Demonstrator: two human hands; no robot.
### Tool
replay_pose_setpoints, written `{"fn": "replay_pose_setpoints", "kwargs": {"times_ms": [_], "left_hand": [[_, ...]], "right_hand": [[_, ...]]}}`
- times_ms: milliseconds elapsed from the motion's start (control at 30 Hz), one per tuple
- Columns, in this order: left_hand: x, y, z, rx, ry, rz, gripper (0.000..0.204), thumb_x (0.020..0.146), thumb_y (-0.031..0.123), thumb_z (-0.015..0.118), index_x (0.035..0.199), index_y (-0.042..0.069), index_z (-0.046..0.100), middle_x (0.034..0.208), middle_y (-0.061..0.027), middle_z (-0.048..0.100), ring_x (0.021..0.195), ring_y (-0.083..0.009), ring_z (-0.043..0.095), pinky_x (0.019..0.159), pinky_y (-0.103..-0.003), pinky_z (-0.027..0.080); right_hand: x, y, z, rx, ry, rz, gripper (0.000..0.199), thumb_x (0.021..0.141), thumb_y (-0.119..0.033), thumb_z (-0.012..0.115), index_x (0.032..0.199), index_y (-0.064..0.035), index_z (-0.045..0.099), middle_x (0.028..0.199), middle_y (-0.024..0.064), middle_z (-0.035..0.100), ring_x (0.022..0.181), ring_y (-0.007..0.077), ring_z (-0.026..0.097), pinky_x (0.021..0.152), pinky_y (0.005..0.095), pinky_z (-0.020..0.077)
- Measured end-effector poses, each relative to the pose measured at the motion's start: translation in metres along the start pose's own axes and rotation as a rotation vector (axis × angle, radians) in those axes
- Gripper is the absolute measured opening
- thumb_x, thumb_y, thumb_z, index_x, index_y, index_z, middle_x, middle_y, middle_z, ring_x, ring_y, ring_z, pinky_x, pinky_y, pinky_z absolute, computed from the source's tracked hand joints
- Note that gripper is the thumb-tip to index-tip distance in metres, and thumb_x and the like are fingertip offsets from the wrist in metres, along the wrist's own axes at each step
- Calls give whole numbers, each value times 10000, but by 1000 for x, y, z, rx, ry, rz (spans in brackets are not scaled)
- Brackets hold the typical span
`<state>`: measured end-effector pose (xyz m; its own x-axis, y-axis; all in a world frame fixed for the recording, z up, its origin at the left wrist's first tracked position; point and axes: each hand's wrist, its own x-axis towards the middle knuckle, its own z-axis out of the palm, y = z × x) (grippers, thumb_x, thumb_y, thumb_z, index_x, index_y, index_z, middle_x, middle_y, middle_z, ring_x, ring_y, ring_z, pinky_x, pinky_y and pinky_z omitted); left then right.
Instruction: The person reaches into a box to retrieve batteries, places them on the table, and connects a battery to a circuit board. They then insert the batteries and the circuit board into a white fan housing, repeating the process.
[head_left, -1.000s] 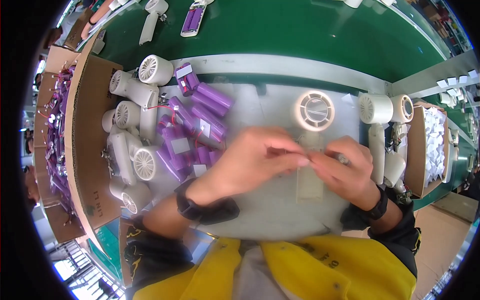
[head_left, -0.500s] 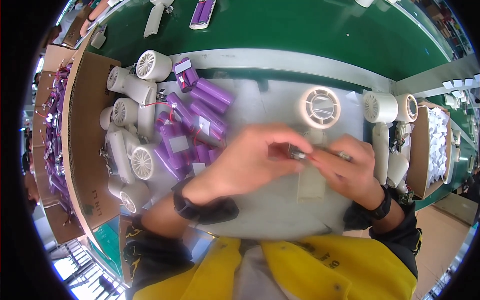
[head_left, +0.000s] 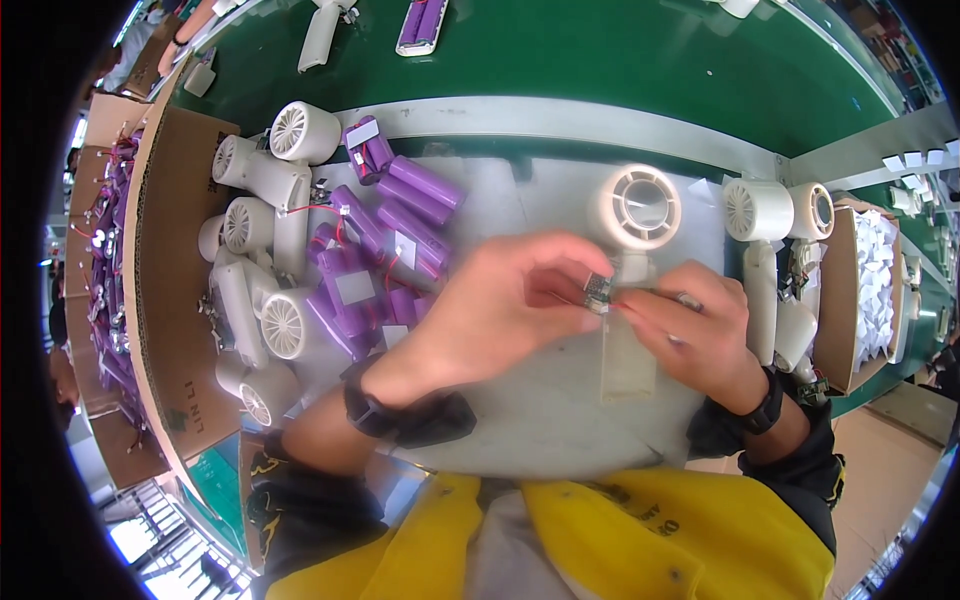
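Note:
My left hand (head_left: 510,300) pinches a small circuit board (head_left: 598,291) between thumb and fingers, its face now turned into view. Close against it, the fingers of my right hand (head_left: 690,320) are pressed together, with a bit of red at their tips that may be a wire. Small shiny pieces show between the right fingers; their kind is unclear. Beneath both hands lies a cream handheld fan (head_left: 640,207), its round head pointing away from me and its handle partly covered by the hands.
Left of my hands lie purple battery packs (head_left: 425,190) with wires and several fan bodies (head_left: 285,322), beside a cardboard box (head_left: 190,290). More fans (head_left: 758,210) and a box of white pieces (head_left: 873,290) are at right. A metal rail (head_left: 560,115) borders the green surface (head_left: 600,50).
The circuit board has tilted into clearer view between my hands. My left hand has risen slightly. On the green surface beyond the rail, the white handle and battery tray have shifted right.

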<state>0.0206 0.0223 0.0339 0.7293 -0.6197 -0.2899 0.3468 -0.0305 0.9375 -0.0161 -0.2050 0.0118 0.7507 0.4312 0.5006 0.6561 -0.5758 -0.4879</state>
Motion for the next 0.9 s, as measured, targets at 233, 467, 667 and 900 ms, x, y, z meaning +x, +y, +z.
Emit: {"fn": "replay_pose_setpoints", "kwargs": {"times_ms": [233, 467, 667, 900], "left_hand": [[0, 2, 1, 52, 24, 13, 322, 811, -129, 713, 1089, -6, 606, 1040, -60, 654, 976, -132, 662, 858, -263, 566], [0, -2, -1, 65, 9, 46, 311, 810, -132, 714, 1070, 0, 604, 1034, -56, 654, 984, -141, 669, 853, -264, 577], [-2, -1, 1, 71, 31, 17, 298, 812, -130, 713, 1062, 1, 621, 1033, -60, 658, 983, -144, 668, 870, -276, 574], [-1, -4, 6, 212, 80, 170, 309, 813, -132, 670, 1091, 2, 656, 1052, -64, 672, 943, -140, 672, 864, -283, 569]], "right_hand": [[1, -2, 1, 42, 14, 18, 212, 675, -22, 816, 863, -73, 734, 728, 18, 513, 551, 144, 525, 439, 271, 412], [-3, -3, 0, 126, -25, 131, 264, 640, -2, 774, 895, -71, 761, 756, 32, 558, 569, 175, 554, 498, 285, 433], [-3, -3, 0, 74, -21, 52, 268, 641, -16, 790, 902, -70, 759, 755, 32, 555, 577, 176, 561, 496, 282, 433], [-3, -3, 3, 57, -35, -5, 263, 653, -36, 809, 908, -66, 752, 785, 34, 561, 582, 175, 565, 506, 278, 444]]}}
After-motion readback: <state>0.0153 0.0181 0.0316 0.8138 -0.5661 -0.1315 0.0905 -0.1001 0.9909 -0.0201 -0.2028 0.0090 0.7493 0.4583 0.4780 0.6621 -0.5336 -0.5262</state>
